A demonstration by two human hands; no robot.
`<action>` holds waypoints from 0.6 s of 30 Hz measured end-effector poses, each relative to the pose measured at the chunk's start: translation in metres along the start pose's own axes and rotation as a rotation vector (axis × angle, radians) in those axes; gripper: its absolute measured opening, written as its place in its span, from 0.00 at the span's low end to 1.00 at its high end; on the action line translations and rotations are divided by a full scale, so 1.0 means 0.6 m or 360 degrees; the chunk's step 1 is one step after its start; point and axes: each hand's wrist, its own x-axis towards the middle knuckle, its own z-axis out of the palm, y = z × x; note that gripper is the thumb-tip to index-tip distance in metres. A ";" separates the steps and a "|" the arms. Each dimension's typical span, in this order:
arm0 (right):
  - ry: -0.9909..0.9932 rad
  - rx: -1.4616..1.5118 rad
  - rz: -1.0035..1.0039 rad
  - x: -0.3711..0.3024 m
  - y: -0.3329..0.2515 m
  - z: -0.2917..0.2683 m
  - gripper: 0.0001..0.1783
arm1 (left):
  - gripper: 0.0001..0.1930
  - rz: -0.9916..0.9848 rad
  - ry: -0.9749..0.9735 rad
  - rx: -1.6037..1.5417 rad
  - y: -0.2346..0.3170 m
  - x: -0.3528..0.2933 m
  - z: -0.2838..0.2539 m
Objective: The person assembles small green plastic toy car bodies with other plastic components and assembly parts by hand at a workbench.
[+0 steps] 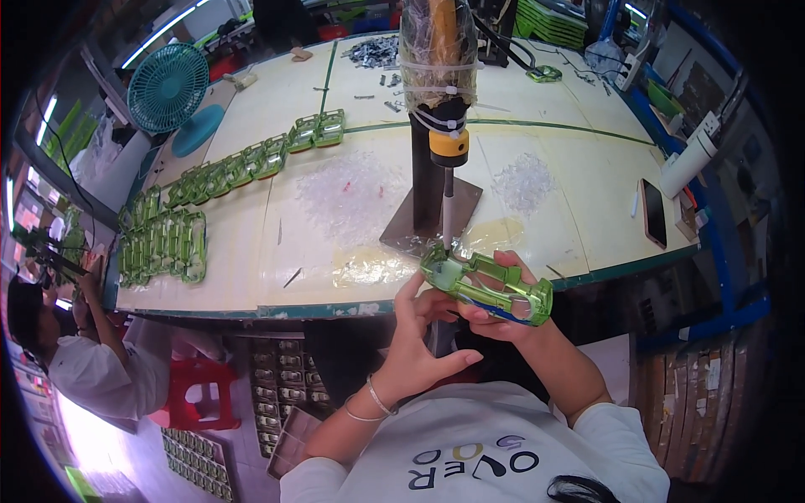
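Head view: right hand (pixel 503 312) grips a translucent green car-shaped shell (pixel 498 300) at its middle and right end, just off the table's (pixel 281 289) near edge. Left hand (pixel 423 331) part-open, thumb spread clear, fingers at the shell's left end; can't tell if they bear on it. Vertical power screwdriver (pixel 449 148), bit down at that same end; contact unclear. Steel base plate (pixel 402 225) behind. Clear-part heaps (pixel 344 197) either side, similar green shells (pixel 163 247) in rows at left.

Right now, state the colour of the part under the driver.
The part is translucent green, best in the head view.
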 end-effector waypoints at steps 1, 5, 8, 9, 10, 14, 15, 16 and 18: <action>-0.0033 0.0010 0.0013 -0.001 0.000 0.001 0.28 | 0.51 -0.0001 -0.0002 0.0000 0.002 0.000 0.000; -0.0064 0.0054 0.0030 0.001 -0.007 -0.007 0.28 | 0.52 0.0020 -0.0035 0.0026 0.005 0.003 -0.001; -0.0286 0.0080 0.0121 0.006 -0.010 -0.009 0.28 | 0.52 0.0019 -0.0040 0.0031 0.008 0.006 -0.002; -0.0225 0.0099 0.0072 0.005 -0.009 -0.004 0.28 | 0.52 0.0018 -0.0042 0.0031 0.010 0.007 -0.002; -0.0164 0.0117 0.0023 0.005 -0.009 0.000 0.28 | 0.52 0.0021 -0.0042 0.0035 0.012 0.009 -0.001; -0.0125 0.0133 0.0027 0.002 -0.010 0.003 0.28 | 0.53 0.0018 -0.0077 0.0036 0.015 0.009 0.000; -0.0139 0.0149 0.0026 0.002 -0.008 0.003 0.28 | 0.53 0.0026 -0.0083 0.0044 0.015 0.008 0.000; -0.0152 0.0165 0.0025 0.002 -0.007 0.003 0.28 | 0.53 0.0026 -0.0082 0.0048 0.014 0.007 0.000; -0.0195 0.0159 0.0036 0.002 -0.008 0.001 0.28 | 0.54 0.0042 -0.0083 0.0068 0.013 0.006 0.001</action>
